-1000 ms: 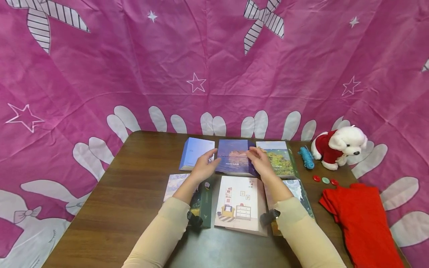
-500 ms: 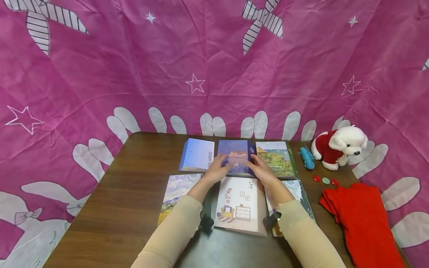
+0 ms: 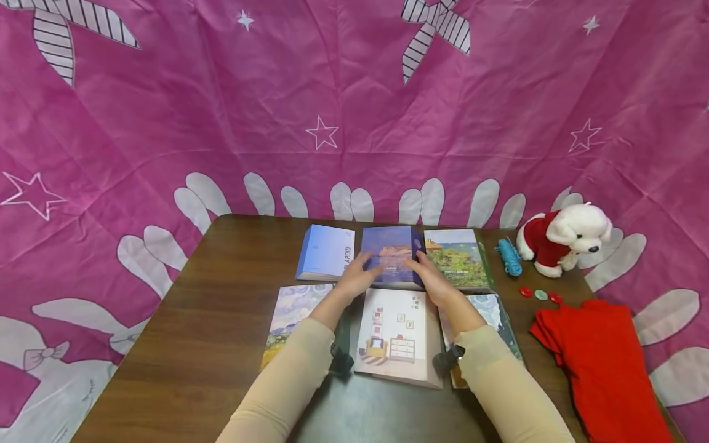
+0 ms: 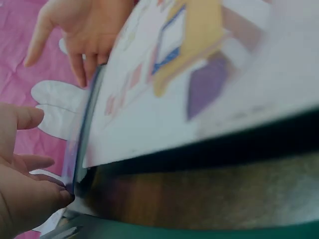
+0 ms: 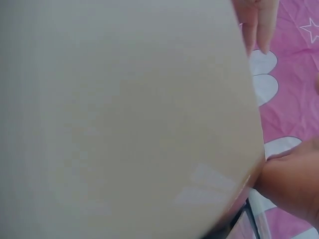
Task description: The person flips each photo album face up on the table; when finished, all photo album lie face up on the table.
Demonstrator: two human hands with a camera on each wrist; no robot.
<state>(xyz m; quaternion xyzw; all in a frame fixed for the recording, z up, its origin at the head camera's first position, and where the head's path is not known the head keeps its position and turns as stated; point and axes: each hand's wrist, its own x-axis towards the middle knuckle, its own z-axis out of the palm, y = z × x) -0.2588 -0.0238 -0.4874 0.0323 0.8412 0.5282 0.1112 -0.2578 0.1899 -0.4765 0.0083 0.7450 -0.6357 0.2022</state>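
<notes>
A purple-blue photo album (image 3: 388,243) lies in the middle of the back row in the head view. My left hand (image 3: 356,278) reaches over its front left corner, fingers and thumb extended. My right hand (image 3: 434,280) is at its front right side, also with loose, straight fingers. In the left wrist view, the left thumb (image 4: 52,196) meets the album's edge while the right hand (image 4: 89,25) shows spread fingers. Nearest below both hands is a white album (image 3: 390,332) with a drawn room on its cover; its pale side fills most of the right wrist view.
A light blue album (image 3: 329,252) and a green landscape album (image 3: 456,261) flank the purple one. Two painted albums (image 3: 299,314) (image 3: 490,314) lie partly under my forearms. At right are blue yarn (image 3: 508,257), buttons (image 3: 541,295), a plush dog (image 3: 570,237) and red cloth (image 3: 604,363).
My left hand has moved right, off the light blue album's edge onto the purple album, uncovering the lettering. My right hand has shifted slightly. The albums stay in place.
</notes>
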